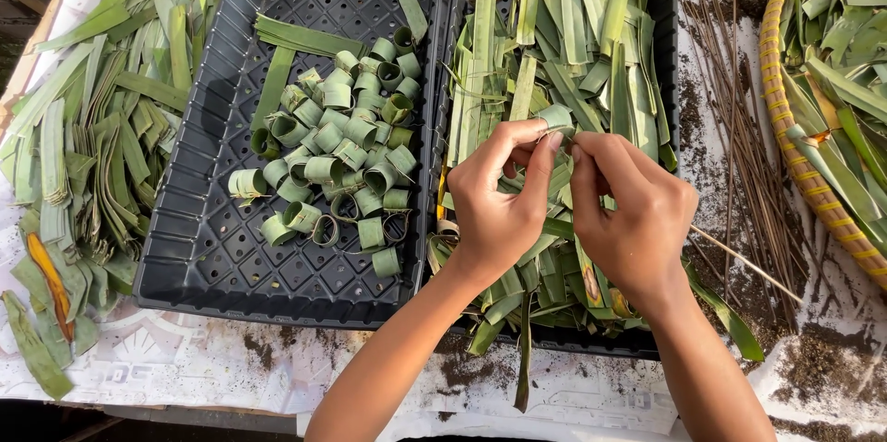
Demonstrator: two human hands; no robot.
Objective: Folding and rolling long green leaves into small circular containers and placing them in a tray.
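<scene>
My left hand (499, 202) and my right hand (633, 216) meet over the right black tray (667, 54), which is full of flat green leaf strips (573, 26). Both hands pinch one leaf strip curled into a small ring (557, 119) at the fingertips. A thin brown stick (744, 264) runs out to the right from under my right hand. The left black tray (199, 239) holds several finished leaf rings (342, 156) piled near its middle, plus a few flat strips.
Loose cut leaves (92, 128) lie spread on the white sheet at the left. A bundle of thin brown sticks (730, 109) lies right of the trays, with scattered soil. A woven yellow-rimmed basket (785, 119) of leaves sits at the far right.
</scene>
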